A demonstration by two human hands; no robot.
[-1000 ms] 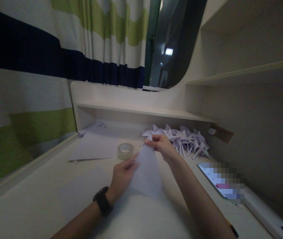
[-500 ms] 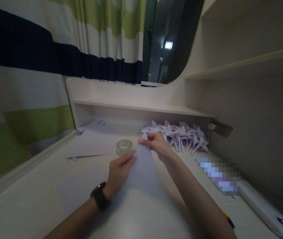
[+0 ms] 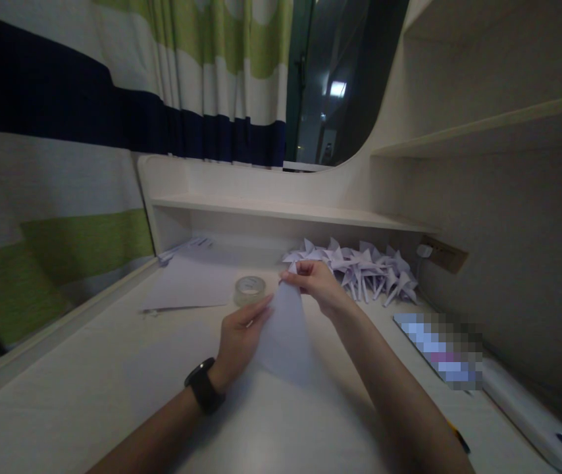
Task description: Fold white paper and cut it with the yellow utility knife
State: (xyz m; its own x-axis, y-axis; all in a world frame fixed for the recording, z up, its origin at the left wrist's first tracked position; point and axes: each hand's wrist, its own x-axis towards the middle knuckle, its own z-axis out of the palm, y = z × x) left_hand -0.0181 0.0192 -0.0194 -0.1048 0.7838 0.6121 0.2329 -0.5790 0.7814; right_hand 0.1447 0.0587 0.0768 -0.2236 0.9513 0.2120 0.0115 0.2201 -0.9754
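Observation:
Between my hands is a sheet of white paper (image 3: 285, 336), narrowing to a point at its far end and broad toward me. My right hand (image 3: 313, 283) pinches that far tip between thumb and fingers. Along the paper's left edge my left hand (image 3: 244, 332) grips it, fingers together and thumb pointing forward; a black watch (image 3: 205, 387) is on that wrist. Just beyond the left hand lies a roll of clear tape (image 3: 250, 289). Behind the right hand sits a heap of white paper pinwheels (image 3: 360, 266). The fingers hide part of the paper's edges.
A stack of white paper (image 3: 187, 280) lies at the back left, and another sheet (image 3: 172, 365) is nearer me. At right are a blurred-out flat device (image 3: 436, 349), a long white object (image 3: 532, 415) and a yellow-black tool (image 3: 459, 434). A shelf (image 3: 281, 209) spans the back.
The view has shifted slightly, so everything sits a little further right. Both hands keep their hold on the paper, with barely any other movement.

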